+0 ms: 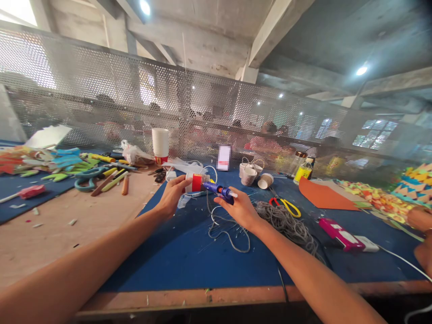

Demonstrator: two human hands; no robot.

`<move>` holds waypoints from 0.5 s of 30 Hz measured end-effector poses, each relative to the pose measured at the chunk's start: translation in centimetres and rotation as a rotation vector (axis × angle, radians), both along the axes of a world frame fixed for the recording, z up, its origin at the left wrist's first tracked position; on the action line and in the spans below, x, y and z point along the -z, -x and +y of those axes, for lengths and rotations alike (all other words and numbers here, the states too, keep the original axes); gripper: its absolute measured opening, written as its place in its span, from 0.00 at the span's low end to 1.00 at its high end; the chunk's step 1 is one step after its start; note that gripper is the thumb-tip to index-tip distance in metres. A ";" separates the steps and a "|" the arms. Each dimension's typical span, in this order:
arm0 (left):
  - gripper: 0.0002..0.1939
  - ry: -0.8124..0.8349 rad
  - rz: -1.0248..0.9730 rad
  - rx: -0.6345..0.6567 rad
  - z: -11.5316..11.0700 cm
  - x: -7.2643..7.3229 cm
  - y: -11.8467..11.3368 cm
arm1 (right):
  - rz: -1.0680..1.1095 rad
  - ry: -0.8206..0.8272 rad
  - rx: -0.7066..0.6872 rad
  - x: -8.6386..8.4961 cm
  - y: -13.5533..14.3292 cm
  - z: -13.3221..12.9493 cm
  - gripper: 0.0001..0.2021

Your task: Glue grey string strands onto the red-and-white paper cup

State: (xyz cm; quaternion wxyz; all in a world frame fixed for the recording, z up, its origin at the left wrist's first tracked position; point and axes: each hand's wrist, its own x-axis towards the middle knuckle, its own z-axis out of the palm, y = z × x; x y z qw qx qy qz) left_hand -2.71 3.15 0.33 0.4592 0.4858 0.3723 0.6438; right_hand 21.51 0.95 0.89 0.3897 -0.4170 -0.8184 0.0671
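My left hand (173,196) is closed on a white and red paper cup (196,182) turned on its side. In my right hand (240,209) is a blue hot glue gun (218,189), its nozzle at the right end of the cup. Whether the nozzle touches the cup, I cannot tell. A grey strand runs down from near the cup and loops over the blue mat (189,252). To the right of my right hand lies a tangled heap of grey yarn (286,225), with red and yellow scissors (289,208) beside it.
Behind are small cups (249,176), a phone (224,157), a stack of paper cups (160,143) and a yellow-labelled bottle (303,171). Scissors (88,179) and tools lie left. A magenta device (340,235) and another person's hand (420,219) are right. A perforated screen (202,108) stands behind.
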 end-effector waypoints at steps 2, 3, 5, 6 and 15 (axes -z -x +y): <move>0.18 0.002 0.008 -0.005 0.0 0.0 0.0 | 0.002 -0.001 0.000 0.0 0.0 0.0 0.15; 0.18 0.000 0.012 -0.010 0.0 0.0 0.0 | 0.004 -0.005 0.000 0.0 0.0 0.0 0.15; 0.18 -0.005 0.021 -0.017 -0.1 0.0 0.0 | 0.009 -0.015 -0.003 0.0 0.0 0.0 0.15; 0.18 -0.008 0.024 -0.016 -0.1 0.0 0.0 | 0.010 -0.018 -0.005 0.0 0.0 0.0 0.15; 0.15 0.000 0.023 0.010 0.1 0.3 0.2 | 0.023 -0.015 -0.013 0.0 -0.1 0.1 0.16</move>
